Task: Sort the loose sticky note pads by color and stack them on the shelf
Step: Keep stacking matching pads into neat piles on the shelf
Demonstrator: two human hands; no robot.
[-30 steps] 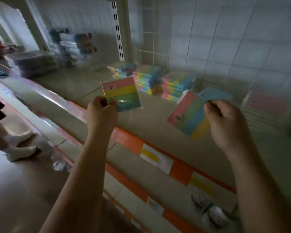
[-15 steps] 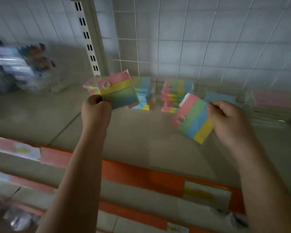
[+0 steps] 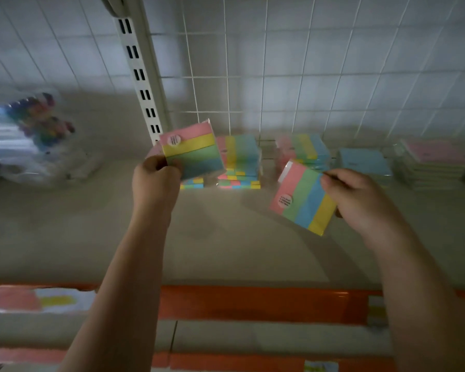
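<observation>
Head view of a shelf [image 3: 226, 237] with a white wire-grid back [image 3: 306, 63] and a slotted upright [image 3: 141, 76]. The left hand [image 3: 156, 181] pinches the lower left corner of a striped pad [image 3: 195, 153], fingers curled tight around it; the pad is held in the air above the shelf, its bands running pink, yellow, green, blue from top to bottom, a round sticker on the pink band. The right hand [image 3: 360, 200] pinches a second striped pad [image 3: 304, 197] by its right edge, thumb on the face and fingers curled behind; this pad is tilted, its bands running pink, green, blue, yellow from left to right, a round sticker low on the pink band. The two pads are well apart, both clear of the shelf surface.

At the back of the shelf stand two striped stacks [image 3: 240, 162] [image 3: 306, 149], the first partly hidden behind the left-hand pad. To their right lie a blue stack [image 3: 365, 162] and, beside it, a pink-topped stack [image 3: 435, 162]. At far left lies a blurred clear pack of coloured items [image 3: 35, 132]. An orange strip [image 3: 253, 302] with price labels runs along the front edge of the shelf.
</observation>
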